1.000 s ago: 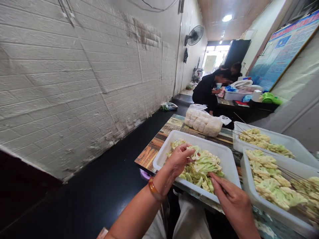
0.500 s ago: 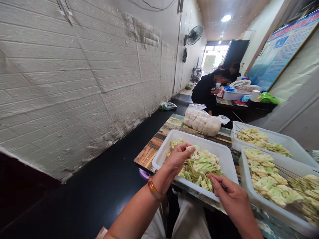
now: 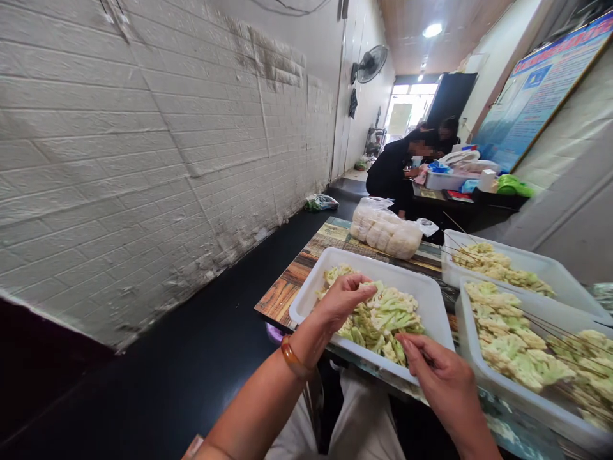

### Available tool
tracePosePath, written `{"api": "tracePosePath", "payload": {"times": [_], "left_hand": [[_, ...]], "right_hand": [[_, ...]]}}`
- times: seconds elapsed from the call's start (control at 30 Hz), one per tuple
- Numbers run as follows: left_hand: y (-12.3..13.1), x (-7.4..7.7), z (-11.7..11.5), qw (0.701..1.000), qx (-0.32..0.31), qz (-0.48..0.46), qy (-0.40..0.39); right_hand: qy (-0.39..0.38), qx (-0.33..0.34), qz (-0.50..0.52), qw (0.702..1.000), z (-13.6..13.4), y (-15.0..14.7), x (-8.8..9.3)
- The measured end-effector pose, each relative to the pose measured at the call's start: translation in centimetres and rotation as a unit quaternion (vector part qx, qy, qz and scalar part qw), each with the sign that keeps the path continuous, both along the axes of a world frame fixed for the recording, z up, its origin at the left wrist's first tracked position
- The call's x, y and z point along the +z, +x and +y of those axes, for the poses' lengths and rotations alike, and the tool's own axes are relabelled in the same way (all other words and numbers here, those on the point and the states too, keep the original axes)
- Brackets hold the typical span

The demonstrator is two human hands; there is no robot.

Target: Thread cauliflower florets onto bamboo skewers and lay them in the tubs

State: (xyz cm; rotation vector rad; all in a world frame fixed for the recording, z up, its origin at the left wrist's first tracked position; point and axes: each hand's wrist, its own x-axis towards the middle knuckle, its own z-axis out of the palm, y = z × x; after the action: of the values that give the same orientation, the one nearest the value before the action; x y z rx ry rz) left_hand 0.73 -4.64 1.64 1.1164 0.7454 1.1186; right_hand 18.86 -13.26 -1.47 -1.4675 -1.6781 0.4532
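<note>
My left hand (image 3: 342,297) is closed in a pinch on a pale green cauliflower piece (image 3: 378,287) above a white plastic tub (image 3: 433,306). Loose cauliflower florets (image 3: 393,310) fill much of that tub. Over its near right side, my right hand (image 3: 438,367) has thumb and forefinger pressed together, the other fingers curled in. What lies in that pinch is too thin or too hidden to make out. An amber-coloured bangle (image 3: 293,359) circles my left wrist.
To the right, two more white tubs (image 3: 569,262) hold skewered cauliflower (image 3: 498,345), thin sticks poking out. Behind my tub, a clear bag of pale round pieces (image 3: 385,231) rests on the wood-patterned table (image 3: 282,287). Two people in dark clothes (image 3: 395,169) bend over a farther table.
The whole view has shifted slightly. Both hands keep nearly the same pose over the tub, and the florets look unchanged.
</note>
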Motion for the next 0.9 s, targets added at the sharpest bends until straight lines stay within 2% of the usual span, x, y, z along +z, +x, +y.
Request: {"api": "tracePosePath", "payload": {"times": [0.27,0.37,0.5,0.6,0.67,0.8,0.9], "left_hand": [[0.0,0.0,0.3,0.999,-0.033,0.021,-0.005],[0.1,-0.2,0.5,0.999,-0.04,0.006,-0.023],[-0.2,-0.3,0.6,0.99,-0.033,-0.099,-0.097],[-0.6,-0.2,0.7,0.977,-0.007,-0.174,-0.125],[-0.7,-0.2,0.7,0.975,0.004,-0.184,-0.125],[-0.5,-0.1,0.8,0.977,0.002,-0.171,-0.13],[0.0,0.0,0.6,0.98,-0.008,-0.15,-0.133]], "right_hand": [[0.043,0.014,0.004,0.999,-0.2,-0.4,-0.2],[0.012,0.012,0.032,0.999,-0.1,-0.5,-0.2],[-0.073,0.003,0.144,0.987,0.2,-0.1,-0.6],[-0.081,-0.011,0.234,0.969,0.6,0.1,-1.2],[-0.076,-0.015,0.258,0.963,0.9,0.2,-1.4],[-0.076,-0.015,0.23,0.97,1.1,0.0,-1.6],[-0.079,-0.007,0.177,0.981,0.8,-0.3,-1.0]]}}
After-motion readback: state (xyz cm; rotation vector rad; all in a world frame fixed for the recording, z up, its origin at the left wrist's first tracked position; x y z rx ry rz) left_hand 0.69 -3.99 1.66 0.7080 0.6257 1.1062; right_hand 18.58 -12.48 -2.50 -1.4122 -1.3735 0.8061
